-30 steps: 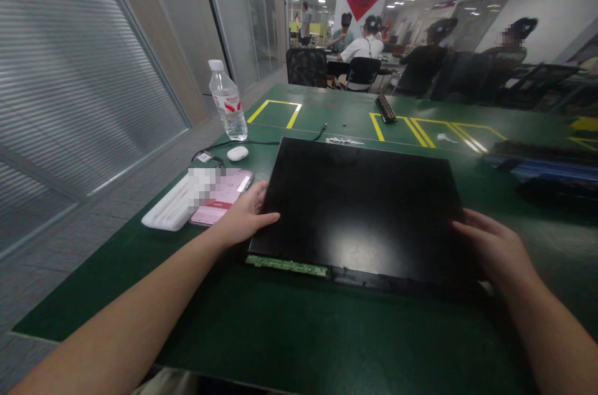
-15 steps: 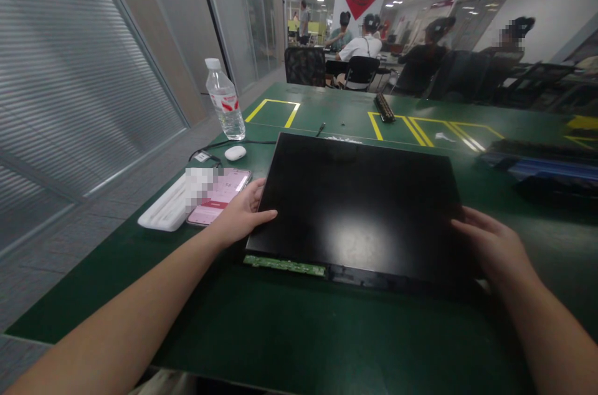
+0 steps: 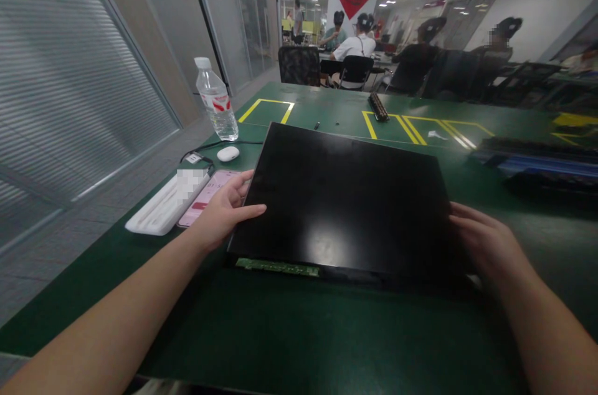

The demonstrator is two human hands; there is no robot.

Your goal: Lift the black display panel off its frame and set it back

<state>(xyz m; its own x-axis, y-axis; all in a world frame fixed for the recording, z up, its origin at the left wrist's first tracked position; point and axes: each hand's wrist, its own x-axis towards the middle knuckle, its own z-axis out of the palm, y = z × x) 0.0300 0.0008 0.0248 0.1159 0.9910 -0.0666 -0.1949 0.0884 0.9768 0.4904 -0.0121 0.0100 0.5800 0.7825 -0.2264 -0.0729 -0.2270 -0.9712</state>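
Observation:
A black display panel [image 3: 341, 195], flat and glossy, lies in front of me over the green table [image 3: 299, 345]. A strip of green circuit board [image 3: 278, 267] shows along its near left edge. My left hand [image 3: 228, 208] grips the panel's left edge, thumb on the top face and fingers at the side. At the opposite edge my right hand [image 3: 488, 242] holds the panel, its lower fingers hidden in shadow. The panel's underside is out of sight, and its near right corner is very dark.
On the left are a water bottle [image 3: 217, 99], a white earbud case [image 3: 228, 154], a phone [image 3: 205, 199] and a white case [image 3: 163, 205]. A screwdriver bit set [image 3: 378, 107] lies near the far edge. Dark blue and black parts [image 3: 537, 164] lie right. People sit beyond.
The panel's far edge has risen a little and covers the whitish thing behind it. Both hands keep their hold. The whole view has shifted slightly.

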